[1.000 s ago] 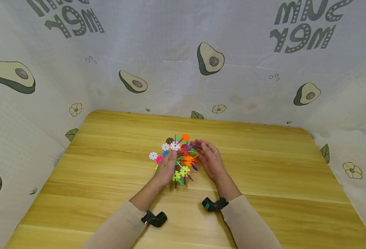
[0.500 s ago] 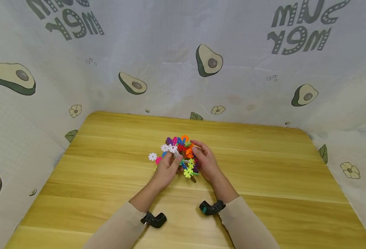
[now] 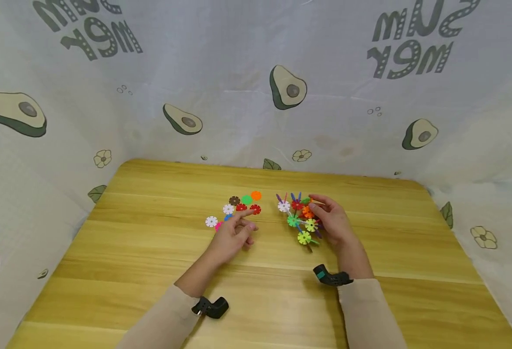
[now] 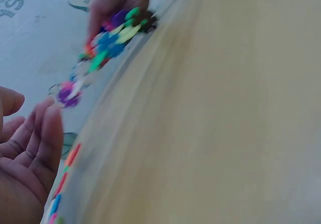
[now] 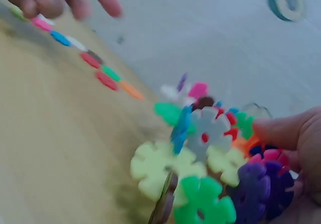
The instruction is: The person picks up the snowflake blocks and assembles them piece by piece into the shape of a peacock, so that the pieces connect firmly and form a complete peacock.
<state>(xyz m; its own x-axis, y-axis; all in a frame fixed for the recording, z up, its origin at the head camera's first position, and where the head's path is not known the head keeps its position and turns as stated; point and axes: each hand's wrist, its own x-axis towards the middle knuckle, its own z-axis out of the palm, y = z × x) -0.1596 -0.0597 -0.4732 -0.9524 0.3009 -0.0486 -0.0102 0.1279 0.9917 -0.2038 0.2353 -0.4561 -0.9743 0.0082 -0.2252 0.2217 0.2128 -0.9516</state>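
Note:
My right hand (image 3: 336,220) pinches a cluster of interlocking snowflake discs (image 3: 293,220) by its right side, thumb on top, right of the table's middle. White, red, green, yellow, orange and purple discs show, slotted together at many angles. In the right wrist view the cluster (image 5: 213,128) fills the foreground. To the left, my left hand (image 3: 229,240) holds nothing, its index finger stretched out by a loose red disc (image 3: 255,209) and its other fingers loosely bent. More loose discs lie flat there: orange (image 3: 256,195), green (image 3: 247,199), brown and white. The hand covers part of the blue and pink ones.
A wood-grain table (image 3: 151,271) stretches around both hands. Behind it and along the sides hangs a pale cloth (image 3: 238,72) printed with avocados and flowers. Each wrist wears a black camera (image 3: 211,307) on a strap.
The cluster, earlier between both hands, has moved right in the right hand. The left hand has let it go and stays over the loose discs, more of which now show.

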